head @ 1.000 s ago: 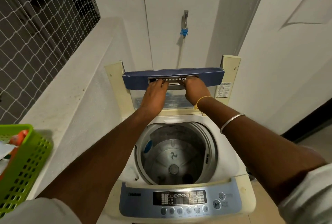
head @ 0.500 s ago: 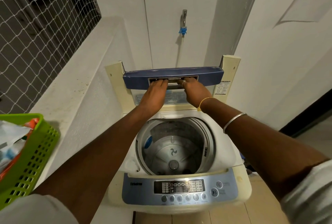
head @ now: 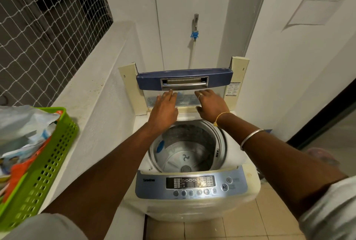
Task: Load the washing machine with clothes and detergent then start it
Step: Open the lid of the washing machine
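Both hands, left (head: 163,108) and right (head: 211,103), spread and empty just below the raised lid (head: 184,78); clothes (head: 25,135) heaped in green basket (head: 48,164) on ledge, likely soft, light, best gathered by the bunch.

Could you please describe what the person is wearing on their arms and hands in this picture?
Both forearms are bare. The left hand wears nothing visible. The right hand has a ring on one finger, a thin yellow thread tied round the wrist, and a plain silver bangle further up the forearm. Light grey short sleeves show at the bottom corners: left sleeve, right sleeve.
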A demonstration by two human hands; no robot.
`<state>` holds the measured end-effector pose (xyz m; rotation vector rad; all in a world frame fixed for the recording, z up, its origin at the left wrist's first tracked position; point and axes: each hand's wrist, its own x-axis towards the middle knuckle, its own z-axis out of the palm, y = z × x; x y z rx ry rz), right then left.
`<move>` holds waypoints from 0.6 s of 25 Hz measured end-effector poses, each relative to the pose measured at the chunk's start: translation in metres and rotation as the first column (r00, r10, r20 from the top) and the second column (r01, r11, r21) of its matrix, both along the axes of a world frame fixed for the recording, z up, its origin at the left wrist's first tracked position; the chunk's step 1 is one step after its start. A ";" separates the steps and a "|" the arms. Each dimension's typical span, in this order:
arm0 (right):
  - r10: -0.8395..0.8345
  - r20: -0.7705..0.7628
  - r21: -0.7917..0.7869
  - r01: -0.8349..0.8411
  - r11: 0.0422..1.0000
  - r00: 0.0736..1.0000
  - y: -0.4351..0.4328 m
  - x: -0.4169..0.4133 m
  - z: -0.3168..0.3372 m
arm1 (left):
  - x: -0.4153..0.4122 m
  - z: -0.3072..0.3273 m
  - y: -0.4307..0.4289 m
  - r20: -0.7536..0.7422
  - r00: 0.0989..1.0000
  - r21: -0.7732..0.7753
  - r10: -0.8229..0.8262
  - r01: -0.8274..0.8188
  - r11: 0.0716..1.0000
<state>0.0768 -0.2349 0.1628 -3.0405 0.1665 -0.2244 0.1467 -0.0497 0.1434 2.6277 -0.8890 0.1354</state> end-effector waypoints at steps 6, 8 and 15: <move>-0.007 -0.108 0.078 0.016 0.997 0.994 0.018 -0.057 -0.043 | -0.072 -0.046 0.039 -0.190 0.982 -0.042 -0.002 -0.006 0.999; -0.010 -0.131 0.114 0.025 0.993 0.991 0.023 -0.077 -0.062 | -0.091 -0.068 0.053 -0.224 0.975 -0.036 0.004 -0.012 0.999; 0.040 -0.308 0.143 0.004 0.990 0.950 0.045 -0.129 -0.118 | -0.136 -0.117 0.071 -0.366 0.930 0.106 0.022 0.018 0.994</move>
